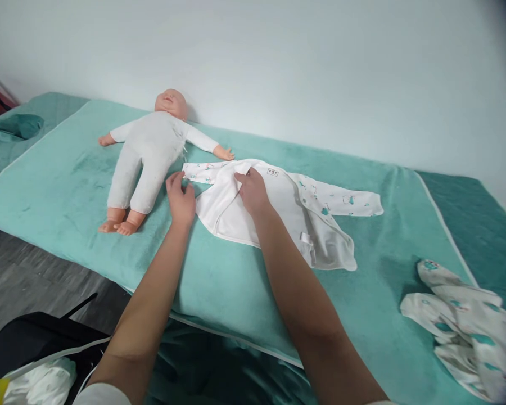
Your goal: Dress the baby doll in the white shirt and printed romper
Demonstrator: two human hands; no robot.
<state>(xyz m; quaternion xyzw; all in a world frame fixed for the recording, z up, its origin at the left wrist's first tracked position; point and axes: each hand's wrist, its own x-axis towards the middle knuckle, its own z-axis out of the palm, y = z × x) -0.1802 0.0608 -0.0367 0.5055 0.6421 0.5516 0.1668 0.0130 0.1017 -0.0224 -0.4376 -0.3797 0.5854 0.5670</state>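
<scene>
A white baby shirt (274,199) with green-printed sleeves lies spread on the green bed cover, its front parted. My right hand (253,191) pinches the white cloth near the neckline, thumb and forefinger together. Beside the shirt's left cuff (187,171) is my left hand (181,199), fingers curved and thumb apart; the fingertips are at the cuff's edge. To the left a baby doll (152,140) with a white cloth body lies on its back, arms spread. One doll hand (224,152) rests just above the left sleeve.
Another printed baby garment (468,320) lies crumpled at the right of the green bed cover (383,315). A white wall (278,73) runs behind the bed. At lower left stand a black bag (37,332) and some white cloth (50,382), with a pale cord passing over.
</scene>
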